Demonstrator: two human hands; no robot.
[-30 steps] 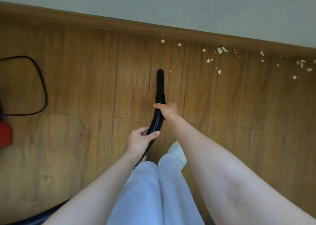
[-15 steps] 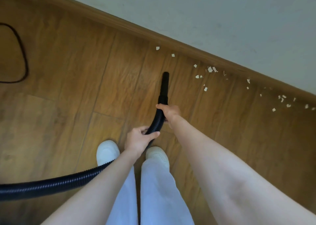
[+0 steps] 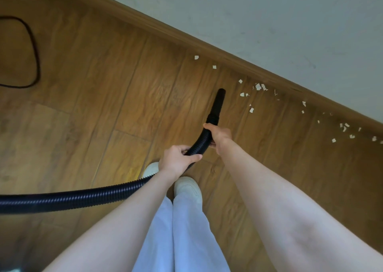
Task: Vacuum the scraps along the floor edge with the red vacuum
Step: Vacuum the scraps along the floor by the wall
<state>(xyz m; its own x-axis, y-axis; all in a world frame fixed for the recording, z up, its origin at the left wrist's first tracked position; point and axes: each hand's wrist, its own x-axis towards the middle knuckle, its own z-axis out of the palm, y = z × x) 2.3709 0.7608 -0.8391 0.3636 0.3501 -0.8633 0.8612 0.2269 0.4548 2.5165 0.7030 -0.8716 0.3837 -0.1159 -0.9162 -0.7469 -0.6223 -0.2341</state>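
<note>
From the head camera I see my right hand [image 3: 219, 136] wrapped around the black hose [image 3: 199, 145] just behind the nozzle [image 3: 217, 104], and my left hand [image 3: 178, 160] gripping the same hose further back, nearer my body. The scraps [image 3: 259, 86] lie ahead and to the right of my right hand, strung along the skirting board [image 3: 186, 37]; the nozzle tip sits near them but apart. The red body of the vacuum is out of view. My worry is that a quick sweep could scatter the light scraps, or the hose trailing left past my shoes [image 3: 186, 186] could snag, as could the cord [image 3: 35, 56] far to the left.
</note>
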